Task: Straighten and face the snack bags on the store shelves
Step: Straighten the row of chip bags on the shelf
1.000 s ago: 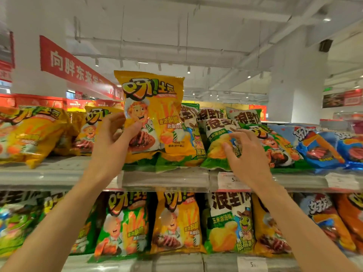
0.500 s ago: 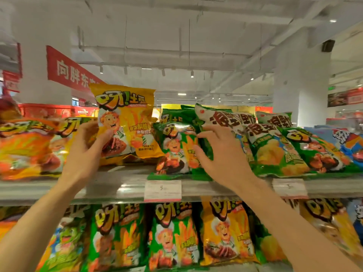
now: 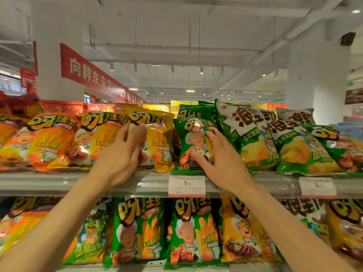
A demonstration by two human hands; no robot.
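Both your hands lie flat-fingered on upright bags above the 5.90 price tag [image 3: 186, 185]: left hand [image 3: 119, 160] presses the yellow bag [image 3: 157, 142] left of it, right hand [image 3: 222, 163], nearer, presses the green bag [image 3: 193, 140] directly above.

Snack bags [image 3: 198, 142]: glossy crinkled plastic film. Shelf edge [image 3: 59, 183]: smooth metal. Price tag [image 3: 186, 185]: paper.
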